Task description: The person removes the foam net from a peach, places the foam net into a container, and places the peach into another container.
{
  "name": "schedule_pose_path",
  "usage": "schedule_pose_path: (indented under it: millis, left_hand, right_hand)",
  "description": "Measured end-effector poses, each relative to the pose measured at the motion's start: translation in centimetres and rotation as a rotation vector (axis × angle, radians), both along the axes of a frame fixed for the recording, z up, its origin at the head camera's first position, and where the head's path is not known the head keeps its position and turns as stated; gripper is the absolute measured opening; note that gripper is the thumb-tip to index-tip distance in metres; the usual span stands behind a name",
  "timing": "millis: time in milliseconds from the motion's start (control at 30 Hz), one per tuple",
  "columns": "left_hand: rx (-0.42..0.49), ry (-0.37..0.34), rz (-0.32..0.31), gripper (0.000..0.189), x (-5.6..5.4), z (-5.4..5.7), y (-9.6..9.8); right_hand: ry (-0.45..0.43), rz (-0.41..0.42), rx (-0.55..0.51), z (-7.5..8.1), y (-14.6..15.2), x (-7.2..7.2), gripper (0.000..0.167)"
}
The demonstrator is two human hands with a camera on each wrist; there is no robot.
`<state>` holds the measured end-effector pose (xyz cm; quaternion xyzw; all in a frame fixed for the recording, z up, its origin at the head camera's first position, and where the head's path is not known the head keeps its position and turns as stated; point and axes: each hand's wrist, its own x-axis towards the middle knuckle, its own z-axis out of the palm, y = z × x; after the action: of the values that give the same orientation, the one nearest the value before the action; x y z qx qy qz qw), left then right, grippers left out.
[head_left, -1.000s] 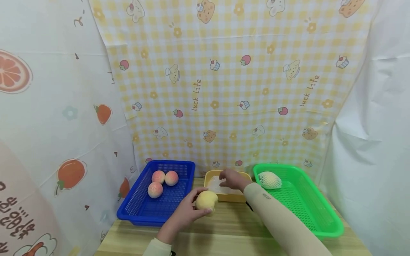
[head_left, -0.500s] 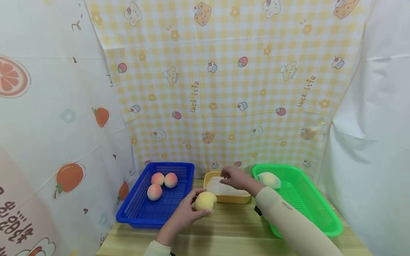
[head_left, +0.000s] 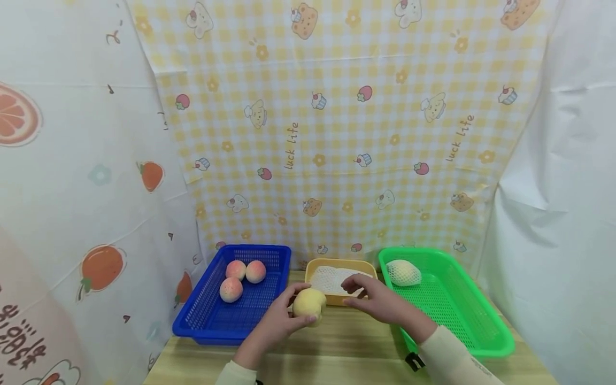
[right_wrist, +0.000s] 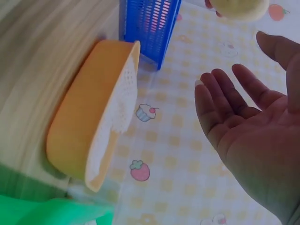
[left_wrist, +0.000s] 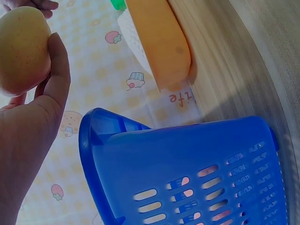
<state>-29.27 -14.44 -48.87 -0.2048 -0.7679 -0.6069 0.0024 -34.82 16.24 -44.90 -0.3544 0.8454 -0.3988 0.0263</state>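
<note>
My left hand (head_left: 281,319) holds a yellow peach (head_left: 309,305) above the table, thumb on the near side and fingers behind it. In the left wrist view the peach (left_wrist: 23,50) shows faint specks. My right hand (head_left: 380,302) hovers to the right of the peach with bent, spread fingers and holds nothing; its bare palm faces the right wrist camera. Behind the hands stands a small yellow basket (head_left: 337,299) with white foam fruit nets (head_left: 327,278) in it. My right fingertips hide part of the nets.
At left, a blue basket (head_left: 260,313) holds three pink-and-yellow peaches (head_left: 231,289). At right stands a green basket (head_left: 445,299) with a net-wrapped fruit (head_left: 403,272) in its back left corner. A checked cloth (head_left: 346,176) hangs behind the wooden table (head_left: 327,361).
My right hand has moved from over the yellow basket back toward me and the peach, its fingers spreading wider. My left hand keeps the peach in nearly the same place.
</note>
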Motion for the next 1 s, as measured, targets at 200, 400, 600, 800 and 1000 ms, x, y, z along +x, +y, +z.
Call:
schedule_pose_path:
  millis: [200, 400, 600, 800, 1000]
  left_hand:
    - [-0.007, 0.007, 0.001, 0.067, 0.1, 0.0, 0.1]
    - [-0.010, 0.007, 0.003, 0.067, 0.2, -0.2, 0.2]
    - [-0.013, 0.004, -0.001, 0.067, 0.2, -0.4, 0.3]
    - [-0.058, 0.014, -0.013, 0.068, -0.2, -0.3, 0.0]
    - [-0.166, 0.053, 0.010, 0.072, -1.2, 1.6, -2.5]
  right_hand:
    - [0.004, -0.009, -0.041, -0.9, 1.3, 1.5, 0.035]
    - [0.022, 0.007, -0.083, -1.7, 1.9, 2.0, 0.035]
    - [0.016, 0.018, -0.089, -2.1, 2.0, 2.3, 0.032]
    - [0.018, 0.033, -0.104, -2.6, 1.9, 2.4, 0.028]
    - [0.000, 0.039, -0.104, -2.8, 1.8, 2.5, 0.026]
